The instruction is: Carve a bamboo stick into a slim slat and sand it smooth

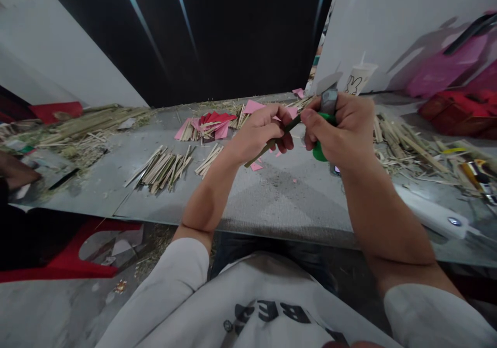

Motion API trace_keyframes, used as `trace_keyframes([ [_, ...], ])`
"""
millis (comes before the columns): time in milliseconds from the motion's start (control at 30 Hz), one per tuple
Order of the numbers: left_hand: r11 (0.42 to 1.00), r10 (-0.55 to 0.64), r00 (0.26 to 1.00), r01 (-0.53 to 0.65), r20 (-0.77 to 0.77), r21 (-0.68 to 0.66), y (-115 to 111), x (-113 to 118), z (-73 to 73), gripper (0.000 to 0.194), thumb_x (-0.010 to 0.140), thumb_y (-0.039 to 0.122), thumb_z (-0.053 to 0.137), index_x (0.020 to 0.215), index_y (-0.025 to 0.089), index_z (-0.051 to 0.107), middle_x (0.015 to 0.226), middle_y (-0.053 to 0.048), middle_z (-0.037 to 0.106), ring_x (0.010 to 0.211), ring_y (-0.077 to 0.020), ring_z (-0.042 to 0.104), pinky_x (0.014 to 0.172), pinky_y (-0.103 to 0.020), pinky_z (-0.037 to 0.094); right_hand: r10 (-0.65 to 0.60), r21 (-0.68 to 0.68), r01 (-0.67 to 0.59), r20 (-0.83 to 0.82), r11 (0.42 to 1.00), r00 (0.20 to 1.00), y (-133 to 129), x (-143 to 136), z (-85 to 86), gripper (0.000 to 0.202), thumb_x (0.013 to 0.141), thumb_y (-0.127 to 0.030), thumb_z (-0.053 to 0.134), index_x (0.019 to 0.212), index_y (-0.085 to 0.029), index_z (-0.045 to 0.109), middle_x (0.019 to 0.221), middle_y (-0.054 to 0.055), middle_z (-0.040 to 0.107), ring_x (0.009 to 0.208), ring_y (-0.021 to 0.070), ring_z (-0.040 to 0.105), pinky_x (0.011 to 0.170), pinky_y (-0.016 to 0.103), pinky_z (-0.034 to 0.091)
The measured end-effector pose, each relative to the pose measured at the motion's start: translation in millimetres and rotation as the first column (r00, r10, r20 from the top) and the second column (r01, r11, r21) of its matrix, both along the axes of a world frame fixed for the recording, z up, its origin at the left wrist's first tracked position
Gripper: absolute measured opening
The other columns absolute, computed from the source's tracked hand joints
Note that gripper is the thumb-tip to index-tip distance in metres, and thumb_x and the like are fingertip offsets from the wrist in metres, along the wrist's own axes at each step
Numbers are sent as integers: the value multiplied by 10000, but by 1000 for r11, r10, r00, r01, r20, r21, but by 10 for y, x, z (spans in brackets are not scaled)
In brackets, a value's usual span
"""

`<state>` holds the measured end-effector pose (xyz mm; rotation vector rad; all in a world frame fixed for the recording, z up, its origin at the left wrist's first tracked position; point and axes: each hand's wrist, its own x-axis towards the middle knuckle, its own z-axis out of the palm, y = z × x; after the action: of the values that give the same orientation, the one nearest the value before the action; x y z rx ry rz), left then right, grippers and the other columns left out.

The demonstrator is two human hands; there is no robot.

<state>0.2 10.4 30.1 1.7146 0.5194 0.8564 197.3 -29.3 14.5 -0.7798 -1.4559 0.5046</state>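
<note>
My left hand [261,134] is closed round a thin dark green strip [254,158], whose lower end sticks out toward the table. My right hand [338,128] is closed on a tool with a grey metal head [329,101] and a green part [319,152], and its thumb presses at the strip's upper end. Both hands are close together above the grey table [272,203]. Beyond and beside my left hand lie a pile of pale sticks [165,169], a smaller pile [209,160] and sticks with pink and red paper [212,122].
Long stalks [89,122] lie at the left near another person's arm [15,171]. At the right are split sticks [407,141], a white device [435,213], a patterned cup [360,78] and a red bundle [458,112]. A black panel [202,32] stands behind the table.
</note>
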Motion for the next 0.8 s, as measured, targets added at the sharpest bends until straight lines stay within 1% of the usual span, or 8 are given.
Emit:
trace_keyframes([
  [167,1000,11,1000,-11,4,8,11,33,-23,87,909,173,606,965,214,554,750,2,766,633,-120,719,583,-249,484,-12,-8,12,43,1000,999,-12,-11,6,242,1022,-316,885,855,-238,727,551,-48,570,421,131,548,406,292,417],
  [267,998,48,999,-47,-3,32,-25,58,-34,177,980,212,691,971,233,515,700,46,703,573,-95,671,561,-236,489,-5,-12,6,67,1000,998,-22,-3,15,262,1025,-375,899,875,-241,731,563,-36,583,429,137,541,417,301,422],
  [333,997,71,997,-71,13,33,-46,72,-39,211,999,198,706,992,241,499,681,70,669,530,-79,632,523,-221,450,-4,-12,5,84,1000,996,-13,22,12,333,1038,-466,889,859,-248,712,570,-24,590,444,143,539,429,302,418],
  [400,995,97,995,-98,39,24,-59,76,-35,193,1020,169,683,1036,241,504,698,72,680,497,-66,597,494,-212,401,51,-24,-49,85,998,995,12,64,0,436,1061,-586,837,830,-253,678,581,-11,593,464,146,542,444,299,420],
  [467,990,138,988,-139,62,11,-58,73,-23,162,1041,148,656,1081,232,523,738,60,713,480,-50,560,499,-208,392,179,-69,-175,53,982,982,45,110,-13,496,1079,-679,771,850,-253,664,598,-6,589,482,147,546,449,294,419],
  [567,979,204,976,-204,78,-9,-29,72,-5,137,1055,136,648,1063,219,539,768,44,732,490,-35,532,533,-203,422,331,-143,-328,-8,934,944,69,153,-16,480,1115,-674,717,918,-240,665,617,-11,576,488,142,553,441,282,406],
  [700,979,204,977,-205,64,-4,23,88,-12,129,1035,110,639,986,202,564,753,26,724,514,-36,532,533,-198,411,347,-262,-319,69,911,935,18,140,29,450,1164,-560,681,881,-212,646,605,-7,600,465,134,568,434,273,433],
  [800,987,160,986,-161,52,21,16,85,-29,148,991,109,658,954,210,557,741,30,710,525,-49,551,526,-200,403,397,-328,-329,164,885,903,-26,133,63,481,1168,-569,674,861,-201,633,601,-5,627,453,123,571,434,255,466],
])
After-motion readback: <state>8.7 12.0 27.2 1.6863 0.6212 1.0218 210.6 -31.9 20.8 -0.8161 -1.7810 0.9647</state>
